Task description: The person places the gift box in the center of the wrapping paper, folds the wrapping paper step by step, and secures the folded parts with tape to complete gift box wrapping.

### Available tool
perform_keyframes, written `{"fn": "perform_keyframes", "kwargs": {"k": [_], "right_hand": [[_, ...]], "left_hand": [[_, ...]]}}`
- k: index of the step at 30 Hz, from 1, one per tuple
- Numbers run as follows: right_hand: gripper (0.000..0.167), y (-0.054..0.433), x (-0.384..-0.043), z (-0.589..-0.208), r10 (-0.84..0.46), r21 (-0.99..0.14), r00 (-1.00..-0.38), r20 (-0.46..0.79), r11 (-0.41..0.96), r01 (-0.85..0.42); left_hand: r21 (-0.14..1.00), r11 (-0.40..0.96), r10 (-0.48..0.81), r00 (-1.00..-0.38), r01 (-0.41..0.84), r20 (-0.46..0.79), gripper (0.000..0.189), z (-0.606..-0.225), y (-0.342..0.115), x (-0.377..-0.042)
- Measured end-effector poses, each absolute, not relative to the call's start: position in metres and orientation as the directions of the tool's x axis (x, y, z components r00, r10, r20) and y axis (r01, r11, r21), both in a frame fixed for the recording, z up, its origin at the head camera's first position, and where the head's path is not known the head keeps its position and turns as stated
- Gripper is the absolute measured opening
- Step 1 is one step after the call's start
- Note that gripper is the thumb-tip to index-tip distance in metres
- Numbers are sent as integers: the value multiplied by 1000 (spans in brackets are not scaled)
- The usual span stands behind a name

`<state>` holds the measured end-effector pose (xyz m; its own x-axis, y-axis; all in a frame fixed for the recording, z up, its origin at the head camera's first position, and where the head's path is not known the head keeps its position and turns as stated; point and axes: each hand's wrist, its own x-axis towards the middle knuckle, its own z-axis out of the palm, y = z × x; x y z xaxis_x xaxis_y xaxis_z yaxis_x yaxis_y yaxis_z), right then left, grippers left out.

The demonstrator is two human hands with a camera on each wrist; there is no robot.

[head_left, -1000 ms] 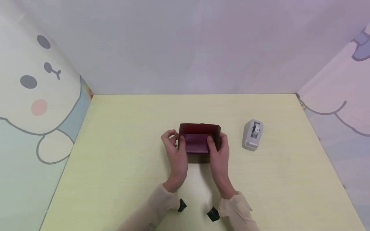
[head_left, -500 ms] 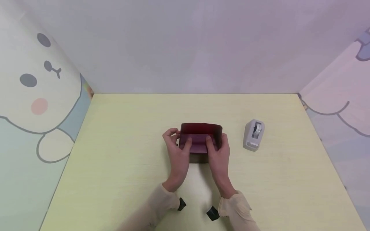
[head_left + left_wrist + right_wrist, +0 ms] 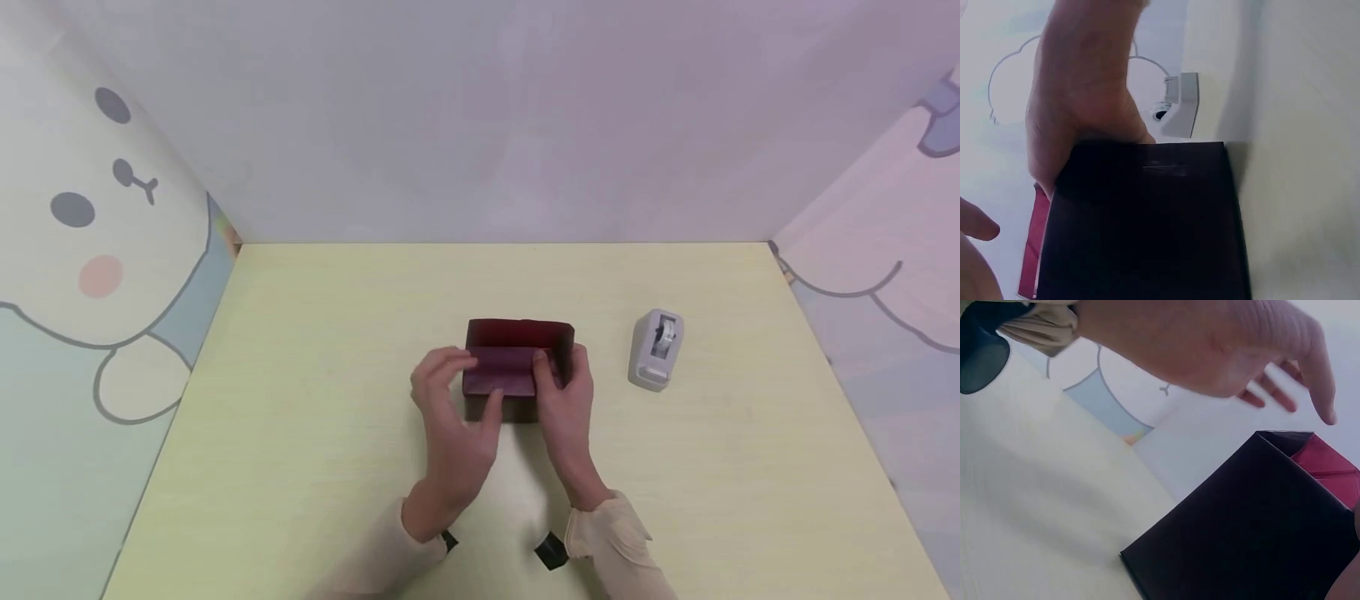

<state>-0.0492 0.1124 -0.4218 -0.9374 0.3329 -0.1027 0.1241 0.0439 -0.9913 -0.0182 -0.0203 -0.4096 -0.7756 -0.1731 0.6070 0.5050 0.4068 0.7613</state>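
Note:
A small box [image 3: 519,409], dark outside and red inside, stands on the table with its top uncovered. My right hand [image 3: 564,415] grips its right end, the thumb over the inner side. In the left wrist view that hand [image 3: 1085,94] reaches over the top of the dark box wall [image 3: 1147,225]. My left hand [image 3: 453,433] hovers at the box's front left corner, thumb and fingers spread apart, holding nothing. The right wrist view shows the left hand [image 3: 1210,350] apart from the box [image 3: 1235,519], above its rim. The right fingertips are hidden behind the box.
A grey tape dispenser [image 3: 656,350] stands on the pale table [image 3: 315,400] to the right of the box. Beyond the table's back edge rises a plain light backdrop [image 3: 495,125]. Printed cartoon panels [image 3: 150,275] flank both sides.
My left thumb has slid inward along the box, then the left hand has let go and drawn back to the left and toward me. The right hand and box stay nearly in place.

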Motion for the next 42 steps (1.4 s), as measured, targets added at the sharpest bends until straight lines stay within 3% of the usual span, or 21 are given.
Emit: {"fn": "perform_keyframes", "kwargs": {"k": [3, 6, 10, 14, 18, 22, 31, 42], "right_hand": [[19, 112, -50, -423, 331, -992, -939, -99, 48, 121], [19, 113, -50, -424, 336, -992, -937, -91, 53, 116], [20, 113, -50, -425, 345, -991, -934, -90, 63, 118], [21, 113, -49, -425, 342, -989, -936, -88, 82, 122], [22, 116, -48, -426, 336, -986, -939, -76, 116, 121], [23, 120, -46, -427, 333, -978, -942, -40, 181, 105], [19, 127, -45, -425, 359, -949, -929, 85, 313, 34], [14, 126, -53, -418, 381, -974, -925, -3, 207, 88]], "left_hand": [[590, 506, -33, -669, 629, 742, 36, -411, -23, -13], [439, 597, 115, -614, 671, 781, 31, -414, -24, -12], [252, 696, 309, -597, 673, 740, 24, -419, -26, -13], [129, 753, 413, -617, 645, 670, 29, -423, -28, -14], [91, 780, 443, -649, 620, 619, 29, -423, -30, -12], [71, 792, 450, -658, 607, 604, 43, -422, -29, -11], [34, 829, 443, -694, 557, 568, 34, -416, -23, -11], [30, 848, 436, -728, 530, 529, 28, -410, -20, -10]]}}
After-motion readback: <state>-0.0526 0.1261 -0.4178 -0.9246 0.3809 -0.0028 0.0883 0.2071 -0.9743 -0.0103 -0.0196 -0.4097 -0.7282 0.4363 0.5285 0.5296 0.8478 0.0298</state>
